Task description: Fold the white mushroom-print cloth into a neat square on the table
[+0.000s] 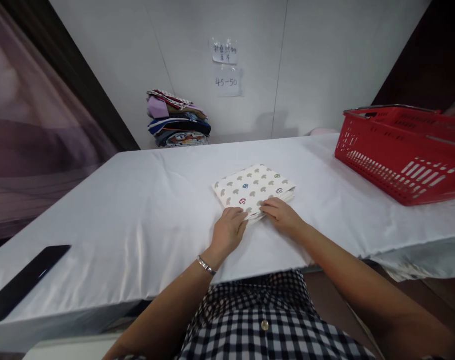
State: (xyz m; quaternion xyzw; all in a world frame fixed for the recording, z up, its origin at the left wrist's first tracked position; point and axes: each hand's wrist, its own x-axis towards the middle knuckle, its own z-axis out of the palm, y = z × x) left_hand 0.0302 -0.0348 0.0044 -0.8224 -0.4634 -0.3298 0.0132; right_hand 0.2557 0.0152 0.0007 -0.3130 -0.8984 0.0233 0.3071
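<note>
A white cloth with grey and a few coloured mushroom prints (254,184) lies folded into a thick square on the white-covered table (167,200). At its near left corner my left hand (229,230) grips the edge, fingers on top and thumb at the side. My right hand (282,214) holds the near edge a little to the right, its fingertips on the upper layer. Both thumbs are partly hidden, and the layers show along the near and right sides.
A red plastic basket (396,150) stands at the right of the table. Several folded cloths make a pile (178,122) at the far edge. A black flat object (25,282) lies at the near left. Handwritten paper signs (229,82) hang on the wall.
</note>
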